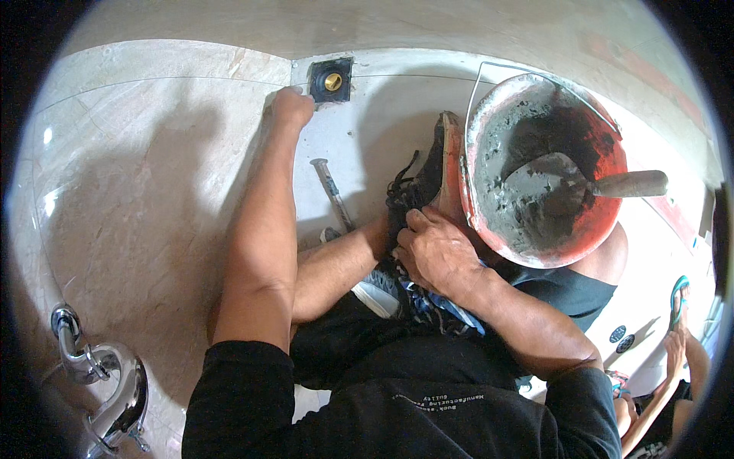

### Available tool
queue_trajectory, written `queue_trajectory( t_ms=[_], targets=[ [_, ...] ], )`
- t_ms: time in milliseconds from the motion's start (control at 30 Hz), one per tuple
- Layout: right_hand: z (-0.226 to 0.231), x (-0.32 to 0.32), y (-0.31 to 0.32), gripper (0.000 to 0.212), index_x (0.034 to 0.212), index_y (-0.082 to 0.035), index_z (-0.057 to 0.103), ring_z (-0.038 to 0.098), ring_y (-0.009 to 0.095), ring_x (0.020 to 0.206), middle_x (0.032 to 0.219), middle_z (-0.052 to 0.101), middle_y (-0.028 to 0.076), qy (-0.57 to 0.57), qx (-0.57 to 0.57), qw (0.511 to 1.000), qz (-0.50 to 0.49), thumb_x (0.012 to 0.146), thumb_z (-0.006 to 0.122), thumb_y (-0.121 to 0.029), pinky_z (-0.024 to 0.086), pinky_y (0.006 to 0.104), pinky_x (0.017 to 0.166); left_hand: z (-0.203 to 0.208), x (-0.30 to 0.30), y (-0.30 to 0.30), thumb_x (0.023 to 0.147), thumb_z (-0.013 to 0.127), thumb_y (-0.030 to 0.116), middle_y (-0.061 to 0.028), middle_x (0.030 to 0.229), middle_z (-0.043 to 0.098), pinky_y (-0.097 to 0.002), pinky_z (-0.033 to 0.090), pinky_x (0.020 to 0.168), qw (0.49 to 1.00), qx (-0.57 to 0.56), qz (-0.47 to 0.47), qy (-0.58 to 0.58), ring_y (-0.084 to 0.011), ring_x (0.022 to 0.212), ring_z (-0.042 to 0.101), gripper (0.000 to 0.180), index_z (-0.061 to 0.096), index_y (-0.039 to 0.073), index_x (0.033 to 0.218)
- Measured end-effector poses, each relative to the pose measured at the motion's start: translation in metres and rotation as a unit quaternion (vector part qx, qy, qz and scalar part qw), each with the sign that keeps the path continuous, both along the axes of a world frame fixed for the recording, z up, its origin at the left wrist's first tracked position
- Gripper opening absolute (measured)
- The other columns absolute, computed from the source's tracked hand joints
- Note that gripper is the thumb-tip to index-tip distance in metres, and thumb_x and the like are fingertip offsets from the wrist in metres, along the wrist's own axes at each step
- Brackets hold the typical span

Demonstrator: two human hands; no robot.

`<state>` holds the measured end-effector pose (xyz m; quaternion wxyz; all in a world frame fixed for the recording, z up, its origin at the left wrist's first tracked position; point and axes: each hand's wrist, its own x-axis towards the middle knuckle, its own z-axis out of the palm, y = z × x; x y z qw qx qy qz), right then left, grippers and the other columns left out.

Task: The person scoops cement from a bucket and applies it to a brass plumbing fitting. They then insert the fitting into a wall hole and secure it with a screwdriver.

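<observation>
My left hand point(292, 109) is closed at the foot of the wall, beside a square black floor drain point(319, 77) with a round brass centre point(332, 82). Whatever its fingers hold, if anything, is hidden. My right hand point(440, 249) is curled closed against my dark laced shoe point(417, 183), just above a blue patterned cloth point(443, 306); I cannot make out what is in its fingers. To its right stands an orange-red bucket point(609, 164) with wet grey mortar point(497, 180) inside. A trowel point(554, 183) rests in the mortar, its wooden handle crossing the rim.
A slim rod with a flared end point(332, 193) lies by my shin. Marbled wall tiles point(130, 199) rise at left, with a chrome tap point(118, 375) lower down. At lower right, another person's hand point(674, 348) is near a green-strapped sandal point(679, 292).
</observation>
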<state>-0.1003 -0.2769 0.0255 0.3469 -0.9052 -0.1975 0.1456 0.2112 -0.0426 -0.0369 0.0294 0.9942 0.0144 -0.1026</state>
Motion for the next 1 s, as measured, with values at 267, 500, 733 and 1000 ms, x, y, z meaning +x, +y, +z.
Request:
queue_trajectory(
  t_ms=[267,500,733,1000],
  targets=[
    [-0.002,-0.001,0.003,0.02,0.092,-0.006,0.075,0.061,0.031,0.106,0.103,0.063,0.014,0.029,-0.01,0.999,-0.011,0.092,0.069,-0.026,0.049,0.0414,0.1,0.002,0.003,-0.035,0.092,0.061,0.006,-0.0236,0.095,0.077,-0.0384,0.062,0.078,0.952,-0.206,0.184,0.131,-0.0322,0.089,0.077,0.028,0.071,-0.01,0.112],
    [-0.004,-0.007,0.006,0.022,0.096,-0.005,0.075,0.062,0.033,0.111,0.106,0.065,0.015,0.031,0.031,0.998,-0.055,0.093,0.069,-0.026,0.05,0.0422,0.102,0.053,-0.038,-0.062,0.099,0.049,0.003,-0.0362,0.125,0.065,-0.0411,0.062,0.087,0.791,-0.544,0.188,0.206,-0.0358,0.107,0.073,0.048,0.043,-0.022,0.139],
    [0.0,-0.004,-0.003,0.029,0.102,-0.006,0.078,0.064,0.034,0.116,0.12,0.066,0.019,0.053,-0.026,0.998,-0.001,0.092,0.07,-0.031,0.053,0.0409,0.098,0.16,-0.173,-0.169,0.092,0.057,0.005,-0.0279,0.14,0.062,-0.0429,0.05,0.111,0.731,-0.648,-0.164,0.139,-0.0301,0.129,0.063,0.056,0.049,-0.011,0.146],
    [-0.021,-0.017,0.006,0.053,0.145,-0.007,0.056,0.048,0.038,0.141,0.146,0.056,0.022,-0.08,-0.052,0.995,-0.005,0.095,0.064,-0.024,0.035,0.0506,0.119,0.109,-0.228,-0.171,0.097,0.055,0.008,-0.0271,0.129,0.068,-0.0522,0.033,0.124,0.817,-0.236,-0.526,-0.031,-0.0388,0.128,0.063,0.06,0.041,0.002,0.155]
  ],
)
